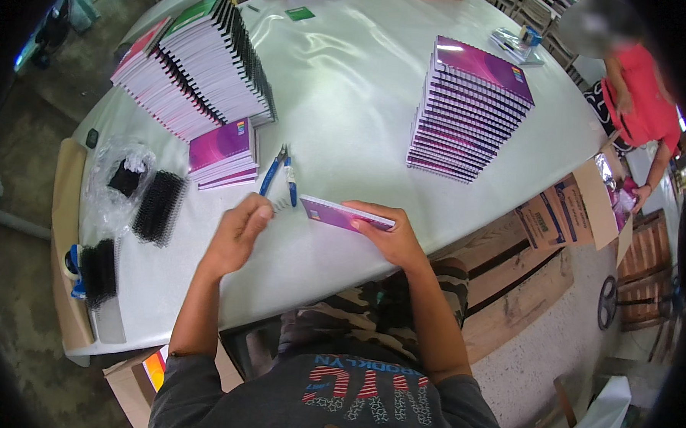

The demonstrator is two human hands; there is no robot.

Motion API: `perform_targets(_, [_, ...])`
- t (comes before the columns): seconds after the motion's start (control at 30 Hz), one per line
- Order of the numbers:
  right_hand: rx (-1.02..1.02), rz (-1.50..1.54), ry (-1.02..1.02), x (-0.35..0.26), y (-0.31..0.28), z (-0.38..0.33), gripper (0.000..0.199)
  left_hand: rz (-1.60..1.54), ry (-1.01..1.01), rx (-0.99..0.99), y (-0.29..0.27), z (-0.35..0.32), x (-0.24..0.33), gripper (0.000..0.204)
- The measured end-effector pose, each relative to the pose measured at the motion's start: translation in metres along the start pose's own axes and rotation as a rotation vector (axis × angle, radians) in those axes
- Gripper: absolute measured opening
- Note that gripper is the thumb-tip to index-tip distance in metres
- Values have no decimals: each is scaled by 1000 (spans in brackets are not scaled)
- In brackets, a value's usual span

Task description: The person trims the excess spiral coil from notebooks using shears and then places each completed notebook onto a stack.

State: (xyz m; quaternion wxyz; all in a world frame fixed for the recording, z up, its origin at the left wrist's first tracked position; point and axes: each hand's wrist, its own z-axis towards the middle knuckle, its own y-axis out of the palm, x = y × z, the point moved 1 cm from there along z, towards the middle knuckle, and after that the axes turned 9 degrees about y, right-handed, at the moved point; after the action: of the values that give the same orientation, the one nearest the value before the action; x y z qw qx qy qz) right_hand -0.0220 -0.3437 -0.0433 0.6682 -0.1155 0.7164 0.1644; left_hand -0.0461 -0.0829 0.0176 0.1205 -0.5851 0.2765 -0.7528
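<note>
My right hand (388, 235) is closed on a purple-covered booklet (339, 214), tilted above the white table with its page edges up. To its left, my left hand (243, 229) has its fingers curled together. A thin spiral binding coil (280, 205) shows at its fingertips, partly hidden by them. Just beyond lie blue-handled pliers (271, 174) and a blue-and-white pen-like tool (290, 183). A low pile of purple booklets (224, 157) sits past the left hand. Bundles of black binding coils (158, 207) lie at the left, beside a clear plastic bag (107, 177).
Tall stacks of coil-bound books stand at the back left (211, 70) and at the right (470, 112). More black coils (99, 272) and a tape roll (71, 262) lie near the left edge. At the right, another person (647, 97) reaches into an open cardboard box (561, 212).
</note>
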Motion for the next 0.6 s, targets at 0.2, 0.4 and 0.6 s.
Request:
perform_targets(0.2, [-18, 15, 0, 0, 5, 2, 28, -138, -61, -120, 14, 21, -23, 30])
perform_targets(0.4, [27, 66, 19, 3, 3, 3, 29, -112, -45, -152, 9, 39, -29, 27])
perform_targets(0.6, [51, 80, 3, 2, 3, 4, 32, -83, -24, -195, -1, 59, -24, 23])
